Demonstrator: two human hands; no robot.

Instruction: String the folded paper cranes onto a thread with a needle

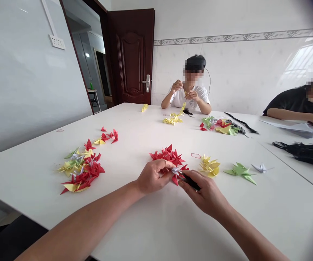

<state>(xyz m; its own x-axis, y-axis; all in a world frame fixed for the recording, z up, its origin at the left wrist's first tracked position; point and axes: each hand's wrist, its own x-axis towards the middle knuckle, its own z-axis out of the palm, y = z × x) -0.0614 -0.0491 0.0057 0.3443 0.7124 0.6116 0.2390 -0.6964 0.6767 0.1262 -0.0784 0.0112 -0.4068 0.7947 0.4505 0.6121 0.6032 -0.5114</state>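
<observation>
Two fingers of the left hand [156, 176] pinch a small white paper bird [176, 170]. The right hand [207, 190] holds a black tool [190, 180] against it. Red paper birds [168, 155] sit just behind, partly hidden by the hands.

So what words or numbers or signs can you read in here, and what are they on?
None can be read for sure.
Red-outlined mark on the white table, near the yellow folded paper: too small to read.
Second red-outlined mark, far left on the table: too small.
Third, fainter mark, by the far yellow pieces: too small.
Little dark print on the white shirt: too small and blurred.
</observation>
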